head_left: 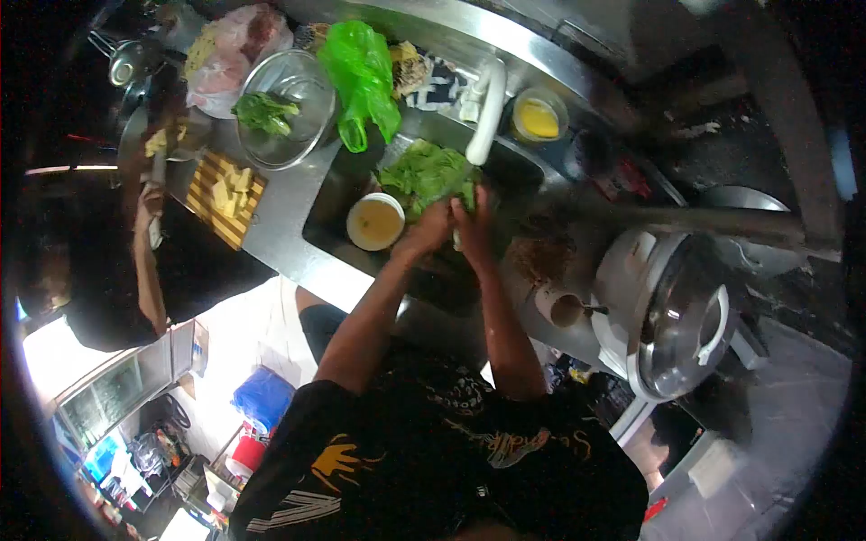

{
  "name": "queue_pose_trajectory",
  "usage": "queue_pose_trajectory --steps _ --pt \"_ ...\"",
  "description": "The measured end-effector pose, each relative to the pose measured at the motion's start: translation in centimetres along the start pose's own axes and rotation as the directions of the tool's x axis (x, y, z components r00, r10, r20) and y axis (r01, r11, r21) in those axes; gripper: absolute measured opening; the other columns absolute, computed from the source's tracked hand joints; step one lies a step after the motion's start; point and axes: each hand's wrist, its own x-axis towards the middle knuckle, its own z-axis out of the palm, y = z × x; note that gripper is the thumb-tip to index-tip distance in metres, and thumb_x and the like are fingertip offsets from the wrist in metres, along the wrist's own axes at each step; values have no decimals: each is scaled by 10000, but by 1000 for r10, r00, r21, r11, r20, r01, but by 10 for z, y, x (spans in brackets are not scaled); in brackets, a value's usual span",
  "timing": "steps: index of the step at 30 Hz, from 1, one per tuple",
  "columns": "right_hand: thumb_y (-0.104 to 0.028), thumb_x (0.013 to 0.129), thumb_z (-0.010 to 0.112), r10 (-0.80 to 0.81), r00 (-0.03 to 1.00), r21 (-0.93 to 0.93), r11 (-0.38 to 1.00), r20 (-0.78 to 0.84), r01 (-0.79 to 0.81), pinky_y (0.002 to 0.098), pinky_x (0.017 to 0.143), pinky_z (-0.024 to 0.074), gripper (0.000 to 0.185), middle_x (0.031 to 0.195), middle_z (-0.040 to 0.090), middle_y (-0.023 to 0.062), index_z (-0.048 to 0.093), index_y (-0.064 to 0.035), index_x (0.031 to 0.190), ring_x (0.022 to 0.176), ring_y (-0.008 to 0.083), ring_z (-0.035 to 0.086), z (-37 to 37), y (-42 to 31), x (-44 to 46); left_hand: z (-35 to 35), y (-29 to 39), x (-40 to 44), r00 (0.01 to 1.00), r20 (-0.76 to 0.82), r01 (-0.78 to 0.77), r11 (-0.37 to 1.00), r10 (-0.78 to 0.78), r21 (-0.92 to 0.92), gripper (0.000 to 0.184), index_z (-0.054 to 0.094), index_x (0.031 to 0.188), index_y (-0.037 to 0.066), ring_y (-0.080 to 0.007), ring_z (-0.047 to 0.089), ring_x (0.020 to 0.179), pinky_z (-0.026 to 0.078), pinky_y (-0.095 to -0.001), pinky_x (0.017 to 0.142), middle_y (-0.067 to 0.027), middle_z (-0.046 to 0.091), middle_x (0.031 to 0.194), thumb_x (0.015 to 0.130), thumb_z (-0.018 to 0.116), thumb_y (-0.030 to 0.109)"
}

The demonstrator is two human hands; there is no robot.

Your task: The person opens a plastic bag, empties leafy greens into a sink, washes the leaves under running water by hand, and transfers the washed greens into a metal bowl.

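Over the sink (347,171), below the white faucet (490,113), both hands meet at a bunch of leafy greens (419,171). My left hand (431,227) is closed at the near side of the leaves. Beside it, my right hand (472,216) has its fingers curled around the stem end, where a pale bit of stalk shows. The fingertips are partly hidden by the leaves. A white bowl (376,222) with brownish liquid sits in the sink, left of my hands.
Left of the sink are a glass bowl (311,135) with greens, a green plastic bag (356,77) and a striped cutting board (216,215) with yellow pieces. Another person's hand (150,203) holds a knife there. A lidded cooker (672,316) and a mug (561,307) stand right.
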Motion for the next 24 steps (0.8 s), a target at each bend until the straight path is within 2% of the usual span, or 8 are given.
queue_pose_trajectory --steps 2,5,6,11,13,17,21,24 --pt "-280 932 642 80 997 204 976 3 -79 376 1046 376 596 1336 509 118 404 -20 1413 1218 248 506 -2 -12 1 1 -5 -1 989 -92 -117 993 119 28 413 513 1298 30 -372 639 990 496 -411 838 -239 647 1098 994 508 310" --pt "-218 911 665 113 973 347 937 -203 -36 357 1004 403 566 1287 538 86 427 -29 1389 1169 214 527 2 -42 -1 0 15 -15 950 -240 134 956 -199 -262 433 518 1287 48 -248 632 947 502 -359 820 -146 638 1087 1002 531 374" --pt "-203 903 673 120 972 374 927 -200 -38 356 994 411 564 1286 540 85 432 -28 1383 1164 212 531 0 -37 0 4 16 -16 948 -263 21 859 -180 -511 379 536 1263 82 -159 577 973 486 -331 835 -59 596 1103 996 557 350" --pt "-129 864 712 164 970 501 864 -182 -52 350 948 448 561 1279 554 82 455 -23 1352 1141 203 553 -10 -10 6 2 24 -15 914 -208 47 599 -349 -799 278 538 1211 121 -177 550 1028 462 -340 888 -22 581 1112 984 558 279" --pt "-124 870 704 97 967 375 927 -236 -2 360 971 442 579 1300 550 97 441 -20 1375 1162 215 551 -9 -40 0 6 22 -11 908 -209 45 580 -363 -813 272 537 1204 109 -186 564 982 471 -324 858 -25 588 1079 983 545 267" --pt "-109 880 672 -200 937 -174 973 -285 155 376 1027 418 629 1330 540 153 391 -12 1434 1215 266 534 2 -53 5 19 -21 1 958 -168 147 899 -234 -412 276 551 1196 84 -184 583 880 489 -301 754 -46 607 1003 973 528 245" --pt "-178 819 697 -389 919 -467 827 -71 314 441 1058 398 757 1381 479 230 342 45 1450 1254 343 498 -8 -68 10 9 53 -2 868 -32 218 440 -495 -871 294 571 1196 64 -184 602 872 506 -297 687 -66 627 1000 953 563 229" --pt "-181 866 674 -483 874 -390 817 -58 425 442 1013 435 632 1344 509 228 409 37 1397 1177 337 540 -8 -60 12 2 52 -2 880 -64 167 433 -470 -886 338 574 1213 45 -205 619 929 535 -316 717 -84 634 1066 924 636 209"
